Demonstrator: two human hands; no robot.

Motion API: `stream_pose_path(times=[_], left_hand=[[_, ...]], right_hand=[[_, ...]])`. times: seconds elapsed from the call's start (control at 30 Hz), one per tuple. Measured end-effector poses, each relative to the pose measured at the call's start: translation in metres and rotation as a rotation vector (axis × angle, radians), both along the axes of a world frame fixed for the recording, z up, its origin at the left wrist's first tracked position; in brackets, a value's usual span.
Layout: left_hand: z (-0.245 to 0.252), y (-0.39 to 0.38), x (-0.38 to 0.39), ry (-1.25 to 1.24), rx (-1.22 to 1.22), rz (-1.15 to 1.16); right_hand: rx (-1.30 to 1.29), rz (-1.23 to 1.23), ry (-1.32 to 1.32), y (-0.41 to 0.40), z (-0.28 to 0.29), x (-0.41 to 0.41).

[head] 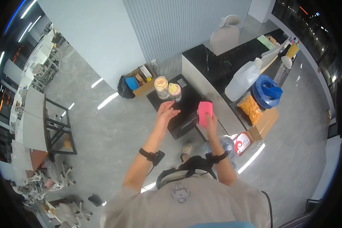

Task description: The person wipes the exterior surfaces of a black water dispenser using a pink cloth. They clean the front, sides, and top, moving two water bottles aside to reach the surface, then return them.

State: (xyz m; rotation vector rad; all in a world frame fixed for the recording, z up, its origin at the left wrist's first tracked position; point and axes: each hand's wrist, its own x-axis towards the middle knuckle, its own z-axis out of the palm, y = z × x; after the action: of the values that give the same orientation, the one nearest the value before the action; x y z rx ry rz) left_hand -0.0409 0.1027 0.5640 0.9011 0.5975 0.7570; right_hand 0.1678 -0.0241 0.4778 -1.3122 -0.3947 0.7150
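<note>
My right hand [211, 122] is closed around a bright pink object [205, 110] with a dark upper end; its exact kind is unclear. It is held above the right side of a low black table [185, 109]. Over the same table, my left hand [167, 111] is empty, fingers apart, just in front of two bottles. The larger is a clear bottle with a tan lid [161, 85]. Beside it stands a smaller clear bottle with a pink lid and yellow-green loop [175, 90]. Both bottles are upright near the table's far left side.
Right of the low table is a black-topped counter [213, 64] bearing a translucent plastic jug [243, 79], a blue round plastic item [266, 91] and a bag of orange pieces [250, 108]. A cardboard box [142, 89] and black bag [125, 87] sit behind. Large water bottles [227, 144] stand right of me.
</note>
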Motion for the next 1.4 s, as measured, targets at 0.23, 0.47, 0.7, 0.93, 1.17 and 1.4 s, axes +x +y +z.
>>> stream_pose_path(times=[0.23, 0.47, 0.7, 0.93, 1.17, 1.4], left_hand=[[-0.014, 0.049, 0.028, -0.102, -0.066, 0.016], [-0.015, 0.068, 0.048, 0.015, -0.075, 0.032], [-0.006, 0.080, 0.058, -0.003, -0.134, 0.030], [-0.006, 0.100, 0.060, -0.093, -0.249, -0.031], [-0.005, 0.115, 0.057, -0.099, -0.355, -0.121], [-0.001, 0.124, 0.058, -0.127, -0.407, -0.193]], right_hand=[[-0.265, 0.077, -0.600, 0.041, -0.006, 0.030], [-0.285, 0.131, -0.854, 0.071, -0.036, 0.048], [-0.458, 0.170, -1.257, 0.087, -0.062, 0.027], [-0.522, 0.087, -1.087, 0.091, -0.059, 0.016], [-0.417, -0.158, -0.691, 0.094, -0.008, 0.033], [-0.503, 0.096, -1.248, 0.091, -0.056, 0.012]])
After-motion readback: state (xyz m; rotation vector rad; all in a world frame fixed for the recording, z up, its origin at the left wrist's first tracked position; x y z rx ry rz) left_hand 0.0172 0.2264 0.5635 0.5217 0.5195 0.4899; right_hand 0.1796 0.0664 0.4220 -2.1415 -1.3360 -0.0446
